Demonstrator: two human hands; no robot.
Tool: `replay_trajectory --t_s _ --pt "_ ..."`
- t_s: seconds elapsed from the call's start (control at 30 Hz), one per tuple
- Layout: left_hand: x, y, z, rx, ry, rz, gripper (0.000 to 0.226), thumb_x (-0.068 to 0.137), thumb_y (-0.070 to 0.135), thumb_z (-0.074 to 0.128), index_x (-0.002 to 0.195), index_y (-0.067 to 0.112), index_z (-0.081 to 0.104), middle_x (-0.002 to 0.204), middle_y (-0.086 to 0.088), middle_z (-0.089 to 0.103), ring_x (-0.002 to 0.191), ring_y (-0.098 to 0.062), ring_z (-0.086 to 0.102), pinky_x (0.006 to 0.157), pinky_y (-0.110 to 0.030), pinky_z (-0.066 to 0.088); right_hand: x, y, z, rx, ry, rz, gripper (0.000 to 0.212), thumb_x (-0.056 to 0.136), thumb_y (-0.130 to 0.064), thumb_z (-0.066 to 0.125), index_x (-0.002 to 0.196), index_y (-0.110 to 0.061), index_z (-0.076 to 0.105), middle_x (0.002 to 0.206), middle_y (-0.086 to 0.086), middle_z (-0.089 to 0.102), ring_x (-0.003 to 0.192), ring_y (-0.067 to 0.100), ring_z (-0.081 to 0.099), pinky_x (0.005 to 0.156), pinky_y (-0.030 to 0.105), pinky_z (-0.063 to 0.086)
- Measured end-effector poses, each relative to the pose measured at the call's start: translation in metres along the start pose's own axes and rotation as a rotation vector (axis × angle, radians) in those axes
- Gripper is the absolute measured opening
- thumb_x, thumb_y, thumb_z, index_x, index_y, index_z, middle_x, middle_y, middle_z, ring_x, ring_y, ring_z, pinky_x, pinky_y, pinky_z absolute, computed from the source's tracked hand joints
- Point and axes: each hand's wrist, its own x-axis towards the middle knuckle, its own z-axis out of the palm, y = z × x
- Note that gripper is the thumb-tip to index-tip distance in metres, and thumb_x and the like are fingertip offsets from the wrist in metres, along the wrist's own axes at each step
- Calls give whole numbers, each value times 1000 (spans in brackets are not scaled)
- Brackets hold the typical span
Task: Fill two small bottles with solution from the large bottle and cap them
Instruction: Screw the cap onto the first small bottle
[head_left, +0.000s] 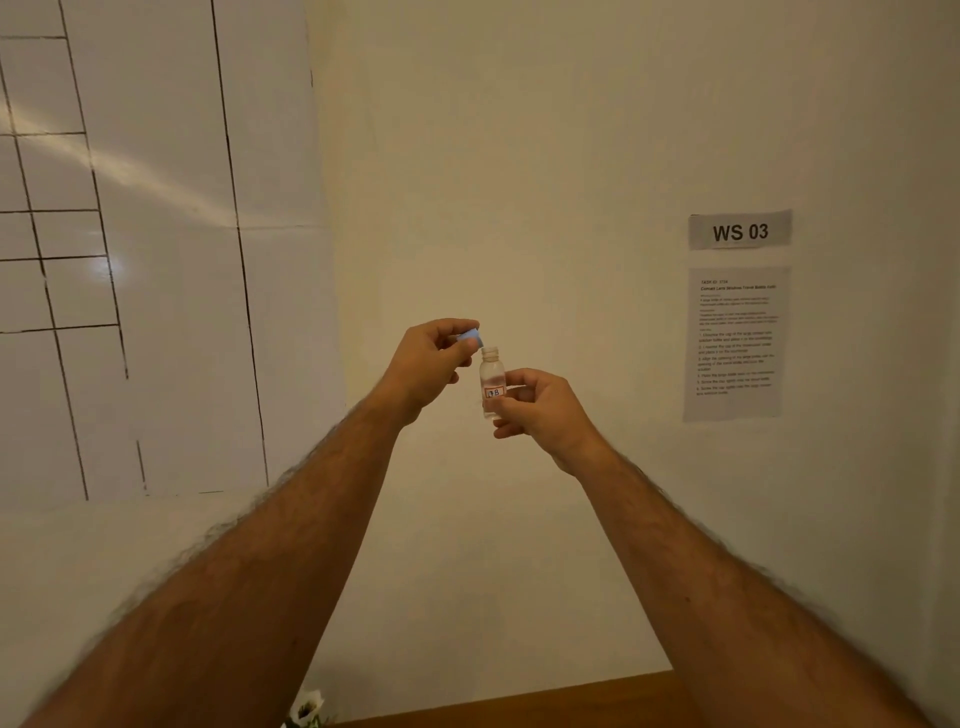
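A small clear bottle (491, 375) with a label marked "B" is held upright in front of the wall, raised high above the table. My right hand (540, 405) grips it around its lower half. The bottle's neck is uncovered. My left hand (428, 364) pinches a small light-blue cap (471, 335) just up and left of the bottle's mouth, tilted and apart from it. The large bottle and the other small bottle are out of view.
A strip of brown wooden table (571, 701) shows at the bottom edge, with a white flower (306, 709) at its left end. On the wall hang a "WS 03" sign (740, 230) and a printed instruction sheet (735, 343). A white gridded board (130, 260) stands at the left.
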Motion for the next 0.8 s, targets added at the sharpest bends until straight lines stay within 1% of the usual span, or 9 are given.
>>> replay_trajectory --t_s 0.07,0.2,0.27,0.37,0.5,0.63,0.8 --pt "2 3 -2 36 -22 8 29 96 21 58 124 20 63 100 2 65 84 -9 58 67 -20 47 -1 0 0 16 9 0 36 84 -12 73 117 -4 62 94 16 74 80 30 70 68 36 60" --pt "6 10 -4 115 -84 26 29 95 13 58 122 20 64 112 1 63 87 -8 56 66 -20 45 -1 -1 -1 32 18 1 36 83 -13 74 115 -6 61 92 14 74 77 28 70 66 34 60" --pt "7 15 -4 174 -124 39 30 94 14 58 124 18 62 109 0 64 84 -6 56 64 -19 44 -1 -3 -1 35 22 -4 38 81 -13 76 114 -11 57 91 12 75 76 27 71 65 34 60" --pt "9 23 -4 248 -154 55 32 92 17 63 124 15 58 98 -1 65 80 -10 58 63 -19 46 0 -3 0 34 35 -13 39 81 -15 77 111 -17 53 91 11 75 76 27 71 65 33 59" --pt "13 33 -6 293 -178 67 25 89 14 67 114 10 60 99 -8 68 77 -12 59 61 -18 47 -1 -5 -2 25 45 -20 36 81 -15 77 108 -19 53 91 9 75 76 26 72 64 32 59" --pt "13 41 -5 320 -235 62 28 92 13 62 119 11 64 99 -5 68 82 -14 59 60 -19 46 -3 -7 0 32 43 -34 34 81 -15 76 107 -19 55 89 8 75 76 26 71 65 32 60" --pt "13 42 -1 312 -237 64 30 92 11 60 122 14 64 104 -3 64 82 -12 57 59 -17 46 -4 -10 2 15 65 -47 35 84 -14 74 113 -16 53 93 12 73 74 24 71 68 35 61"
